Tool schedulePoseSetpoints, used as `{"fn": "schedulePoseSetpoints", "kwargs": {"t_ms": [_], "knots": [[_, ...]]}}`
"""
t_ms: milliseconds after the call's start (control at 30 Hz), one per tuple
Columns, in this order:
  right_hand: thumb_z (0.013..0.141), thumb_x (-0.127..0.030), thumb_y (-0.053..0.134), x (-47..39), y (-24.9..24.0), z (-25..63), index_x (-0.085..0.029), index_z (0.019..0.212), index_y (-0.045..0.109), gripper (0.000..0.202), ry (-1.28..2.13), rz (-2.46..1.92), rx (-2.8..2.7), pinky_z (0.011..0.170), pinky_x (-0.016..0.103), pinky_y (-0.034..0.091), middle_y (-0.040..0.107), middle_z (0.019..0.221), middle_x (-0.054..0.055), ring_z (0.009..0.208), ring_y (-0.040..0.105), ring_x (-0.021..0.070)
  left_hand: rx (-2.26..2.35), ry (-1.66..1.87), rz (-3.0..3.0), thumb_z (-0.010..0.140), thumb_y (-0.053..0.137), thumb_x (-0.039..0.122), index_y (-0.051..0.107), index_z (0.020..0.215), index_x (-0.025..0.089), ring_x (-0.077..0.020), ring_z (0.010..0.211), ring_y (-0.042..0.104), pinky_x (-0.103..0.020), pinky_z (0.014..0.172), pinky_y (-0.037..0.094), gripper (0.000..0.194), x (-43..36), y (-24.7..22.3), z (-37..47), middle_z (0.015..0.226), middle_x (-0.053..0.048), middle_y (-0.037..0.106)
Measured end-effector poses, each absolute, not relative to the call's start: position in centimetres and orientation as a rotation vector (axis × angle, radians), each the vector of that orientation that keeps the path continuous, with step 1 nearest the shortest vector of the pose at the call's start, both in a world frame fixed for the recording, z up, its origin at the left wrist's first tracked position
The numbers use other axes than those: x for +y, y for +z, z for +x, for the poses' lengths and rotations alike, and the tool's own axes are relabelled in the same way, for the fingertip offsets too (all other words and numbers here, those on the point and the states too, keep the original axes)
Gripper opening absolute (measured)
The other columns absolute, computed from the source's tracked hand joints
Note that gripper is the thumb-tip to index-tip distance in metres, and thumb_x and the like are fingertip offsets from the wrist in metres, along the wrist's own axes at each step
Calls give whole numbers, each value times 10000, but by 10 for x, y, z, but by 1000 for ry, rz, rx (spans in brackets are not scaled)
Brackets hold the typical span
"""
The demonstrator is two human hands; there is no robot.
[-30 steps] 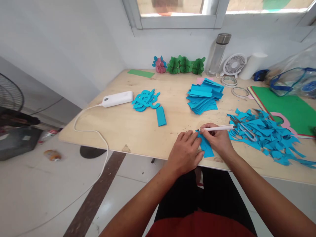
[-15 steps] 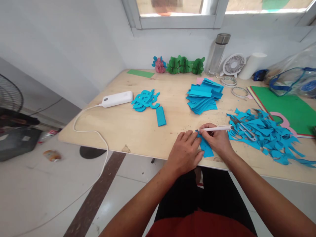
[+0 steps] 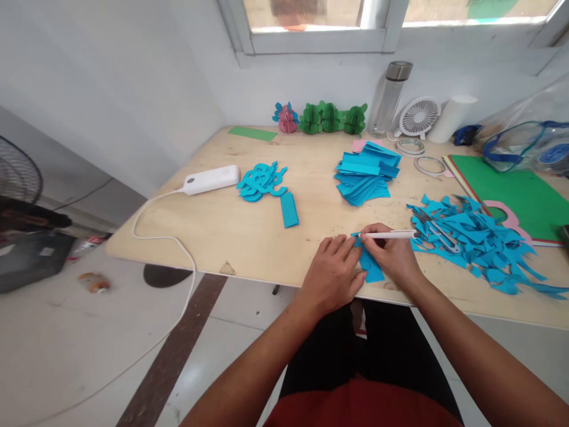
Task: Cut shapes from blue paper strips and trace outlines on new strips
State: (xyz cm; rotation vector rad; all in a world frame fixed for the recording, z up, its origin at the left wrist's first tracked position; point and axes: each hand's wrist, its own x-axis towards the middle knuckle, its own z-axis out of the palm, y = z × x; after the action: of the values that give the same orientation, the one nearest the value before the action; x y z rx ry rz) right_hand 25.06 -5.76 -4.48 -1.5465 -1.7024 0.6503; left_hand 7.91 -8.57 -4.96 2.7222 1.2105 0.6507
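1. Pen point(image 3: 400, 234): pinched in right hand point(image 3: 393, 252); tail swung slightly nearer since a moment ago; marking judged ongoing.
2. Blue paper slip point(image 3: 374, 273), near side of table point(image 3: 262, 255): pressed under left hand point(image 3: 333, 270), fingers unclenched.
3. Blue offcuts point(image 3: 495, 246): heaped right.

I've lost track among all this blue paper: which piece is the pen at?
The sheet partly under the left hand; the stack, strip, cutouts and scraps lie clear of that hand.
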Motion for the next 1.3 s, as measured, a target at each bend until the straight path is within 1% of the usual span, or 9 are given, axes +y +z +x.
{"fn": "schedulePoseSetpoints", "kwargs": {"t_ms": [233, 400, 600, 767, 1033, 1200, 1300], "knots": [[817, -357, 553, -62, -45, 254, -202, 839, 651, 185, 620, -1581, -1703, 680, 301, 489, 712, 776, 46, 716, 646, 192, 1207, 648, 2737, 896, 521, 349, 556, 1241, 130, -297, 1249, 481, -466, 1047, 374, 410, -86, -49, 79, 1338, -143, 566], [813, -362, 550, -66, -43, 256, -196, 826, 646, 193, 625, -1594, -1691, 629, 292, 472, 692, 722, 40, 667, 625, 188, 1196, 633, 2749, 898, 517, 336, 549, 1258, 158, -294, 1240, 483, -468, 1031, 378, 403, -86, -47, 80, 1326, -132, 567], [812, -355, 552, -71, -45, 258, -194, 841, 651, 191, 622, -1607, -1663, 637, 293, 477, 704, 753, 46, 682, 632, 190, 1198, 664, 2757, 889, 530, 336, 582, 1216, 177, -296, 1225, 493, -472, 1018, 389, 367, -86, -49, 79, 1321, -130, 572], [817, -353, 553, -73, -48, 261, -196, 848, 649, 187, 634, -1627, -1667, 607, 285, 470, 691, 734, 37, 644, 621, 179, 1199, 668, 2766, 894, 520, 336, 580, 1224, 169, -295, 1224, 491, -464, 1017, 392, 375, -86, -50, 79, 1318, -132, 570], [826, -362, 552, -77, -51, 264, -198, 854, 648, 192, 610, -1608, -1661, 608, 286, 487, 695, 741, 40, 654, 628, 183, 1196, 666, 2765, 897, 513, 340, 585, 1209, 179, -292, 1219, 492, -466, 1012, 398, 358, -85, -50, 80, 1313, -123, 573], [820, -354, 557, -81, -48, 266, -204, 848, 651, 180, 581, -1603, -1660, 672, 302, 501, 716, 799, 56, 734, 655, 202, 1195, 665, 2765, 896, 515, 342, 591, 1192, 185, -289, 1218, 493, -464, 1011, 401, 344, -85, -49, 80, 1313, -121, 572], [817, -349, 552, -85, -46, 266, -197, 857, 655, 187, 558, -1625, -1663, 679, 309, 495, 719, 816, 63, 739, 656, 206, 1191, 655, 2765, 905, 504, 345, 592, 1187, 180, -290, 1222, 488, -465, 1015, 396, 339, -85, -49, 80, 1316, -124, 569]]}}
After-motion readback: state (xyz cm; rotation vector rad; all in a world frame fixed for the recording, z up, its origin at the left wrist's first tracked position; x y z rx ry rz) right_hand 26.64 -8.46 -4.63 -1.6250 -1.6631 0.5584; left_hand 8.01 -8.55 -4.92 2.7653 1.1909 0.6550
